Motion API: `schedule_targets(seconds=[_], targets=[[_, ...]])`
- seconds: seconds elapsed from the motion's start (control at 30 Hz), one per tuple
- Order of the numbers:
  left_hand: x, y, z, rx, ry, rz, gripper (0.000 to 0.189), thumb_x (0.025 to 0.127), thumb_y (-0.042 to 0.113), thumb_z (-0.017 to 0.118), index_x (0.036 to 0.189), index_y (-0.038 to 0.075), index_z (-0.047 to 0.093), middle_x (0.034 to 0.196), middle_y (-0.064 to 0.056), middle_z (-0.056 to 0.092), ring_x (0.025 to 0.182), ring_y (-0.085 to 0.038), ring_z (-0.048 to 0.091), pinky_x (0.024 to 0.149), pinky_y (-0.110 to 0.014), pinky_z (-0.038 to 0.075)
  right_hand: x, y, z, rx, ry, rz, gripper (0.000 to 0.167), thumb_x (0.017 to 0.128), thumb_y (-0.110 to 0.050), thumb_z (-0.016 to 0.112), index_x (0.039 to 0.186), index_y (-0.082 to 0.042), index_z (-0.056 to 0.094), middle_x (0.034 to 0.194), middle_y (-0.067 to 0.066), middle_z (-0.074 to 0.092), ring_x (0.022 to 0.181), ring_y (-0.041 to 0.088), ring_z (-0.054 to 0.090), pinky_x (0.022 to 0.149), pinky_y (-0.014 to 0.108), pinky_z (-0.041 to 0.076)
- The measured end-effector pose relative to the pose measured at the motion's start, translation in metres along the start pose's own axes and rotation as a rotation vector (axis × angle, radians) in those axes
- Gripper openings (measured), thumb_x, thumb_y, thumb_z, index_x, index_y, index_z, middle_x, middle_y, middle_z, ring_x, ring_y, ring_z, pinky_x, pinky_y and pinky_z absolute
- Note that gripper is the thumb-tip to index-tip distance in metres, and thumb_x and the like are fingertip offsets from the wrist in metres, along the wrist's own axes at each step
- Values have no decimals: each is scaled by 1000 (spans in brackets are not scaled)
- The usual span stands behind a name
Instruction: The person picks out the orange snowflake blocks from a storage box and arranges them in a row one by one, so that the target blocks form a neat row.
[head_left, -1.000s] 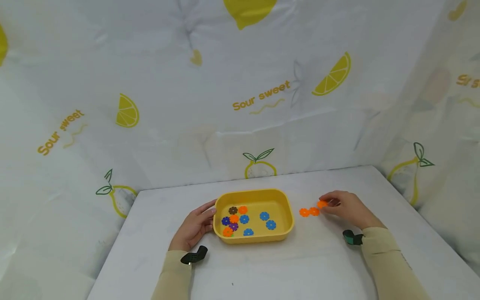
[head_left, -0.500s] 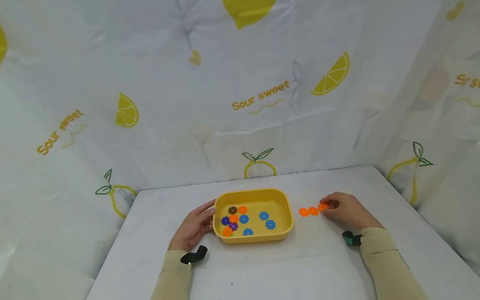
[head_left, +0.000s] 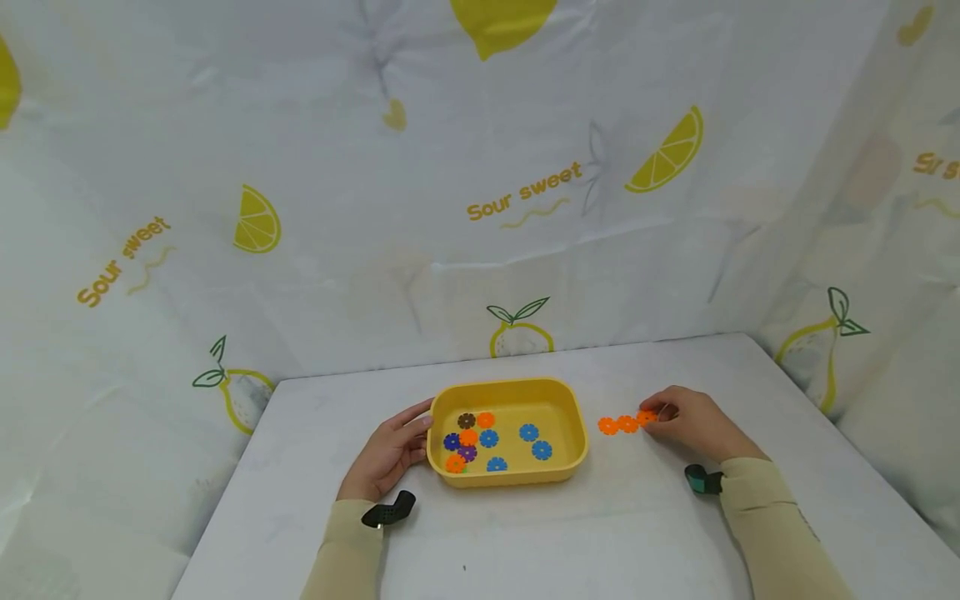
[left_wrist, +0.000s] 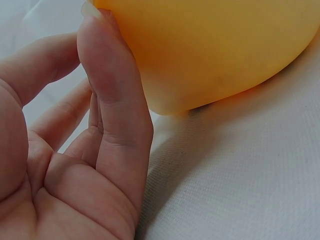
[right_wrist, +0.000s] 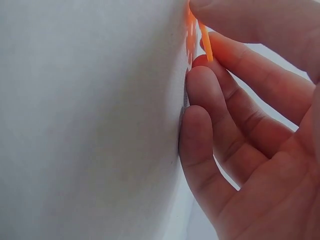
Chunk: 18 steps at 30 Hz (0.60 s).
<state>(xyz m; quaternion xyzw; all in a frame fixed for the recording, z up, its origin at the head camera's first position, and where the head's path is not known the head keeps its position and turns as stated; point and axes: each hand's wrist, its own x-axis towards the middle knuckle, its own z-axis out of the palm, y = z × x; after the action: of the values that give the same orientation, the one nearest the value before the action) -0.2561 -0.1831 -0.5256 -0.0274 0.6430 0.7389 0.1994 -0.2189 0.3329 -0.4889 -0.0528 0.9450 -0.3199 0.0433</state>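
Observation:
At the left end of a yellow tray [head_left: 525, 478], my left hand [head_left: 385, 457] holds the rim, thumb on top and fingers along the outer wall. The left wrist view shows the thumb against the tray's wall [left_wrist: 210, 60]. My right hand [head_left: 693, 423] pinches an orange snowflake disc [head_left: 646, 416] between thumb and fingers, right at the end of two orange discs [head_left: 618, 425] lying in a row on the table. In the right wrist view the pinched disc [right_wrist: 205, 42] stands at a slant, its other fingertips [right_wrist: 196, 120] low by the tabletop.
In the tray lie blue discs [head_left: 542, 450], a brown disc [head_left: 467, 421], purple and dark blue ones, and several orange discs [head_left: 455, 463]. White cloth covers the table [head_left: 525, 542]; a lemon-print curtain [head_left: 360, 308] hangs behind it.
My right hand has lowered slightly, bringing its orange disc down to the end of the row, where it now overlaps the neighbouring disc in the head view. My left hand stays on the tray.

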Motion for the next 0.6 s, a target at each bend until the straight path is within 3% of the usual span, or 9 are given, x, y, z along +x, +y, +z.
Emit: schedule_targets(seconds=[0.27,0.6], targets=[[-1,-2,1,-7,0,-6,62,100,41,78,156,23,59,127,-9,75,88,-16,69,82,-27,64,-2,2,0,7,1,-1,31,94,-24,82,121,-11,77,108,3,71,97,19,60,81,32,52],[-3,2,2,-2,16,-13,59,101,39,78,155,25,61,122,-6,74,82,-14,64,78,-22,62,0,2,1,14,1,4,32,95,-27,83,121,-10,77,113,5,72,100,21,61,85,37,53]])
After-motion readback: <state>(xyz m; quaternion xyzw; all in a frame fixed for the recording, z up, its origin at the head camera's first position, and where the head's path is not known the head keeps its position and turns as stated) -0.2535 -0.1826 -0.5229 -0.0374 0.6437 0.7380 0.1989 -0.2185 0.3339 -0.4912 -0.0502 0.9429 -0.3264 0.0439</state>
